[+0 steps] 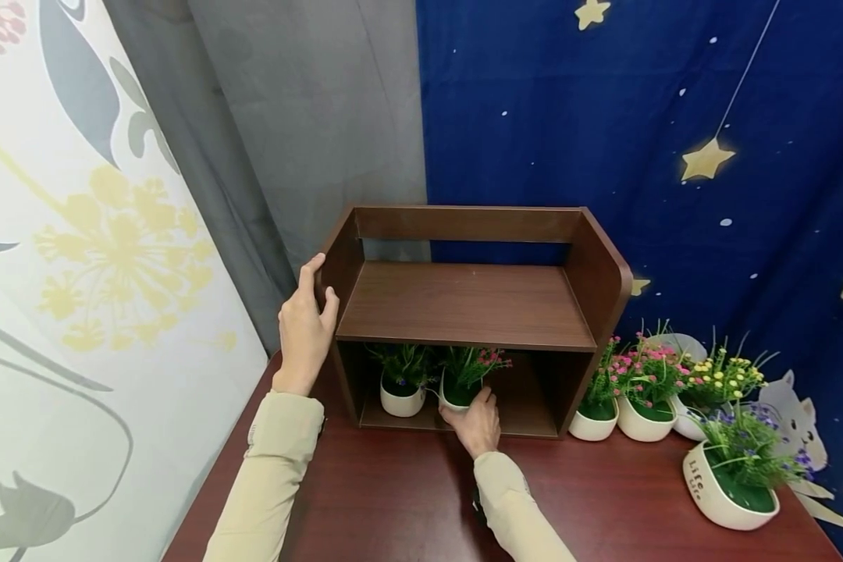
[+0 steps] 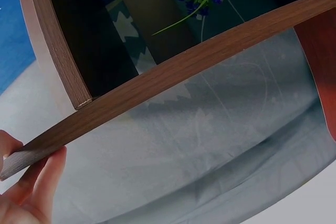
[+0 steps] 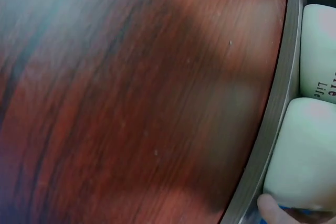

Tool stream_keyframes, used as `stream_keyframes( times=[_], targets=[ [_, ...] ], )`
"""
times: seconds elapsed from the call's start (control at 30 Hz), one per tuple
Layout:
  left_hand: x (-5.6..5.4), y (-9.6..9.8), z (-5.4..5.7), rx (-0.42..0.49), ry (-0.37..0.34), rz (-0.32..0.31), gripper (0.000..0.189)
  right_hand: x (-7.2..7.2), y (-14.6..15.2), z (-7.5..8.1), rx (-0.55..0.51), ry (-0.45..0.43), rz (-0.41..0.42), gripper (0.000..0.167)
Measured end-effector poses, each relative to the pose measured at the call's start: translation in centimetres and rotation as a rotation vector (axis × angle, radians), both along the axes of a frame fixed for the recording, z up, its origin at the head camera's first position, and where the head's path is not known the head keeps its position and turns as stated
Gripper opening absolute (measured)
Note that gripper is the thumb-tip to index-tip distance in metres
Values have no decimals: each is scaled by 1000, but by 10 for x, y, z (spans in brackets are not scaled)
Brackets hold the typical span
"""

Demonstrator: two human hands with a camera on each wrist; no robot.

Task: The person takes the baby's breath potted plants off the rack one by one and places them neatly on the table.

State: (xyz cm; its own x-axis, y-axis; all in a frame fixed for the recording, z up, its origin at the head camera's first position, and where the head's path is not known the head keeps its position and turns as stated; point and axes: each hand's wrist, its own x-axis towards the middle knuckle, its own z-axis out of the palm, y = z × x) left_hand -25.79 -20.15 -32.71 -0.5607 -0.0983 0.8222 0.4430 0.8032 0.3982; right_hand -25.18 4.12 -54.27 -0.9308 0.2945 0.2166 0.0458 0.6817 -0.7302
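Potted plant [image 1: 464, 382] in shelf's [image 1: 464, 304] lower compartment.
Right hand [image 1: 476, 421] grips its white pot from the front; left hand [image 1: 304, 328] clasps the shelf's left side panel.

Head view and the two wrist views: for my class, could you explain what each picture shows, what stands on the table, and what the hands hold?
A person wears three cameras. The head view looks down at a wooden shelf on a table. The left hand grips the shelf's side; its wrist camera shows that edge close up. The right hand holds a small flower pot in the lower compartment, beside another pot; its wrist camera sees the tabletop and white pots. More flower pots stand right of the shelf.
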Motion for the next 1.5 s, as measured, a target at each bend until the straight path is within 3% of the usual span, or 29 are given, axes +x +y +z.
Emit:
stream_keyframes(
  times=[0.33,1.03,1.5],
  targets=[
    [-1,4,1,1,-3,-13,47,13,18,3,16,14,47,89],
    [-1,-2,-1,4,4,8,46,72,40,18,22,29,151,96],
    [0,0,0,9,5,8,46,111,57,27,59,80,147,97]
  ],
)
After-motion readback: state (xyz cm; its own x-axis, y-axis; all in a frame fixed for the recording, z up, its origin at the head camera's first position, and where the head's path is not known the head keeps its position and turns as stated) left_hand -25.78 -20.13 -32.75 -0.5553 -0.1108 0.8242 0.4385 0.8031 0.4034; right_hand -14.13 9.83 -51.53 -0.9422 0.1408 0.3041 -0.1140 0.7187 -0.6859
